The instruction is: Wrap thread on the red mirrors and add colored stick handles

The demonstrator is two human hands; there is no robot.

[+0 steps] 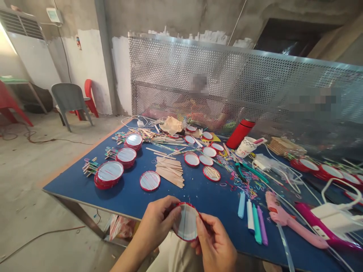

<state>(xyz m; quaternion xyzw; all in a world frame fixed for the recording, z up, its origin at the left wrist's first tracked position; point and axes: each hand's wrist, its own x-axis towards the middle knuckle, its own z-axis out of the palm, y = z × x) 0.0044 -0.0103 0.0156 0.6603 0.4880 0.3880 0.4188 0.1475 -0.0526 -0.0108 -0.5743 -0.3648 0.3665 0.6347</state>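
My left hand (157,221) and my right hand (214,243) both grip a round red-rimmed lid (185,223) with a white inside, held tilted just above the near edge of the blue table (130,198). Thin strands, perhaps rubber bands, run across the lid's face. My left fingers curl over its left rim, while my right thumb and fingers pinch its right rim. Flat wooden sticks (170,170) lie in a loose pile on the table beyond my hands.
Stacks of red lids (109,173) with sticks stand at the left, single lids (149,180) mid-table. Coloured markers (253,217), a pink glue gun (286,221), loose rubber bands (249,181), a red flask (240,133), a paper cup (246,146). A perforated metal screen (241,83) backs the table.
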